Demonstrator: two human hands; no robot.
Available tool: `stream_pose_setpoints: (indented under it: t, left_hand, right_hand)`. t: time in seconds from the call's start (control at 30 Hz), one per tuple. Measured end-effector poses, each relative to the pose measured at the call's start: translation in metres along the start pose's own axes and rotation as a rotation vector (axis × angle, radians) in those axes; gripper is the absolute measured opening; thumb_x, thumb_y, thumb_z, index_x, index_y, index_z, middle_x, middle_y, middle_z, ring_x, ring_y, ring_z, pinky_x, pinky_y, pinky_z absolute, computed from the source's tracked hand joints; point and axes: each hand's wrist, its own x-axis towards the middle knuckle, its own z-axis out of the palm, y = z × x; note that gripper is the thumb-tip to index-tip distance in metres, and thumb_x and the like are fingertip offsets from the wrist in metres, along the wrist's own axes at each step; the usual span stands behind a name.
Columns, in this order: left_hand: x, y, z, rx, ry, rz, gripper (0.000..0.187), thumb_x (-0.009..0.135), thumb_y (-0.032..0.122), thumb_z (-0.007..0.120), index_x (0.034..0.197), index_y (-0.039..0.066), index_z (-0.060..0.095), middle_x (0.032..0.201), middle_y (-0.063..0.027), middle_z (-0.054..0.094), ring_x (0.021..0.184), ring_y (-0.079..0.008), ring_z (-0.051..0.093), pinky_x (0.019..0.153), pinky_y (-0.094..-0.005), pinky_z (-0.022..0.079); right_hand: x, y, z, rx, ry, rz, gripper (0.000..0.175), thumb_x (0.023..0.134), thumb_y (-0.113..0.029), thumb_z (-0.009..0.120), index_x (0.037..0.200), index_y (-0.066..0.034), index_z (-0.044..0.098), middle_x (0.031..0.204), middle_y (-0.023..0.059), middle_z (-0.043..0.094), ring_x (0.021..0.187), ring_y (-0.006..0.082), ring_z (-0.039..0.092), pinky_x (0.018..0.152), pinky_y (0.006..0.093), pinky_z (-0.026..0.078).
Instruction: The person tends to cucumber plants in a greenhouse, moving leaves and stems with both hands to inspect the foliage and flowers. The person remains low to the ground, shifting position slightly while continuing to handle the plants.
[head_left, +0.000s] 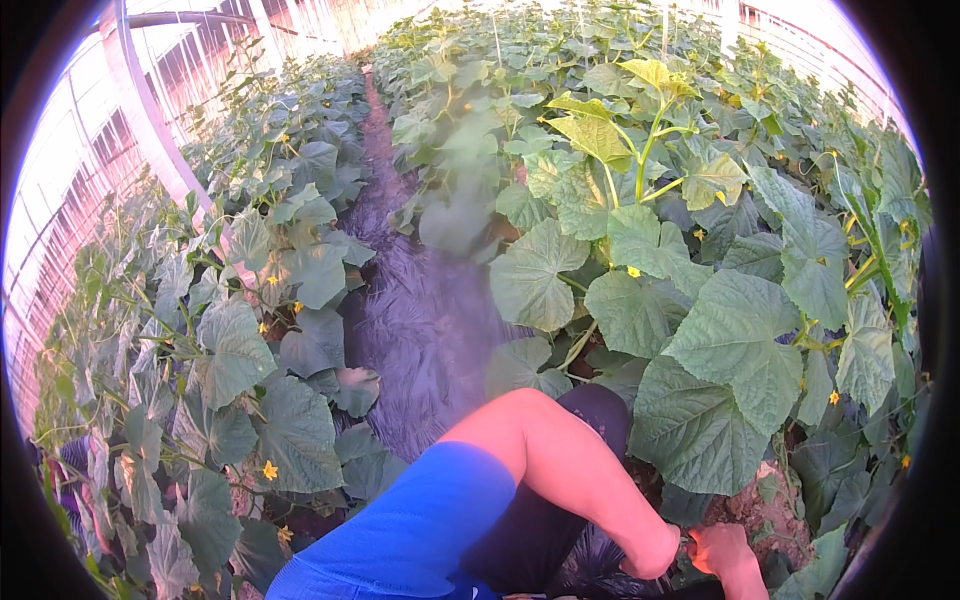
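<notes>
Low at the bottom right, my left hand (651, 551) is bent down at the wrist, its fingers hidden. Just right of it is my right hand (721, 549), its fingers curled towards the left one. Both are near the base of the cucumber plants, beneath a large cucumber leaf (705, 424) and beside bare brown soil (772, 502). Whether either hand holds anything cannot be seen. My left arm, in a blue short sleeve (405, 510), crosses in front of my dark-clothed knee (600, 412).
Dark plastic film (420, 330) covers the path between rows of cucumber plants with yellow flowers (270, 470). A pale post (142, 97) slants down at the upper left. Taller cucumber stems (640, 172) rise ahead on the right. Striped purple fabric (75, 457) shows through leaves at far left.
</notes>
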Motion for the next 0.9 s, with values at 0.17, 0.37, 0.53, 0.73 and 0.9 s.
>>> stream_pose_setpoints:
  t: [0.17, 0.37, 0.53, 0.73, 0.9]
  left_hand:
    - [-0.003, -0.002, -0.001, -0.041, -0.019, 0.002, 0.04, 0.097, 0.032, 0.072, 0.134, 0.018, 0.078, 0.14, -0.0022, 0.074, 0.123, -0.0289, 0.07, 0.084, -0.0544, 0.061]
    - [0.002, 0.001, 0.0, -0.033, -0.023, -0.009, 0.04, 0.099, 0.032, 0.07, 0.136, 0.019, 0.077, 0.142, -0.0022, 0.072, 0.126, -0.0282, 0.069, 0.086, -0.0554, 0.061]
    - [0.019, 0.001, 0.006, -0.03, -0.086, -0.045, 0.047, 0.102, 0.045, 0.064, 0.144, 0.025, 0.071, 0.153, -0.0047, 0.065, 0.138, -0.0277, 0.062, 0.115, -0.051, 0.049]
    - [0.024, 0.005, 0.009, -0.086, -0.083, -0.036, 0.037, 0.099, 0.033, 0.068, 0.132, 0.018, 0.079, 0.14, -0.0095, 0.073, 0.125, -0.0303, 0.07, 0.098, -0.0524, 0.059]
    - [-0.014, 0.004, 0.008, -0.236, 0.119, -0.048, 0.022, 0.096, 0.014, 0.07, 0.11, 0.012, 0.086, 0.118, -0.011, 0.083, 0.11, -0.0273, 0.079, 0.076, -0.0471, 0.064]
  right_hand:
    - [0.0, -0.001, -0.003, 0.0, 0.006, 0.0, 0.031, 0.094, -0.045, 0.067, 0.099, -0.0153, 0.076, 0.09, 0.0117, 0.081, 0.089, 0.034, 0.08, 0.074, 0.0505, 0.06]
    - [-0.001, 0.001, -0.002, 0.003, 0.026, -0.007, 0.031, 0.094, -0.045, 0.067, 0.098, -0.0153, 0.076, 0.09, 0.0113, 0.081, 0.089, 0.034, 0.08, 0.074, 0.0506, 0.06]
    - [-0.003, -0.004, -0.009, -0.001, 0.032, -0.002, 0.031, 0.095, -0.045, 0.066, 0.1, -0.0158, 0.077, 0.09, 0.0105, 0.081, 0.09, 0.0336, 0.08, 0.074, 0.0511, 0.06]
    - [-0.001, -0.012, -0.027, 0.079, -0.13, 0.091, 0.038, 0.101, -0.046, 0.061, 0.125, -0.0189, 0.073, 0.103, 0.0151, 0.081, 0.1, 0.0377, 0.078, 0.086, 0.0549, 0.059]
    - [0.002, -0.013, -0.031, 0.097, -0.142, 0.071, 0.027, 0.099, -0.036, 0.064, 0.113, -0.019, 0.078, 0.1, 0.0106, 0.081, 0.097, 0.0341, 0.079, 0.076, 0.0501, 0.061]
